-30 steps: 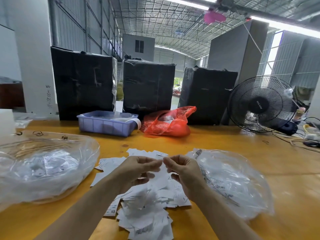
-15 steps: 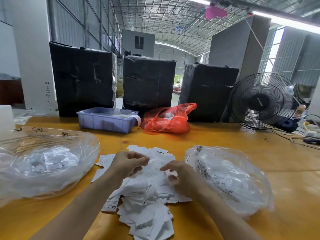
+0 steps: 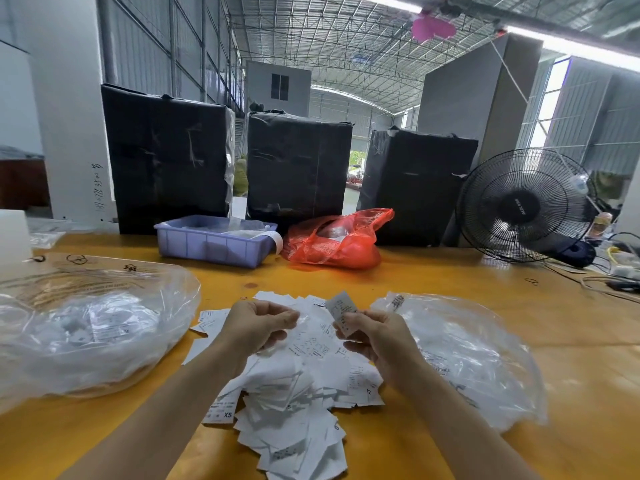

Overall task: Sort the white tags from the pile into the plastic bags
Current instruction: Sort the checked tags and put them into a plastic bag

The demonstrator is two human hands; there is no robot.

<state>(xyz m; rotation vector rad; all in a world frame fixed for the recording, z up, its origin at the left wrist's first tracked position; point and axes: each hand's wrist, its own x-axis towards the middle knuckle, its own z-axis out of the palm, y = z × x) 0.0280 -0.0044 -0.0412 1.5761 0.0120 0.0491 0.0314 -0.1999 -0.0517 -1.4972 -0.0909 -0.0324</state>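
Observation:
A loose pile of white tags (image 3: 304,386) lies on the yellow table (image 3: 450,282) straight in front of me. My right hand (image 3: 377,337) pinches one white tag (image 3: 341,308) upright above the pile's far right side. My left hand (image 3: 258,327) hovers over the pile's left side with its fingers curled; whether it holds a tag is hidden. A clear plastic bag (image 3: 90,327) with tags in it sits to the left of the pile. Another clear bag (image 3: 471,355) lies to the right, close to my right hand.
At the back of the table stand a purple bin (image 3: 211,242), a red plastic bag (image 3: 332,242) and three black-wrapped boxes (image 3: 298,168). A black fan (image 3: 523,206) and loose cables (image 3: 609,278) occupy the far right.
My right hand dipped into the pile and has come up with a single tag. My left hand stayed over the pile's left side.

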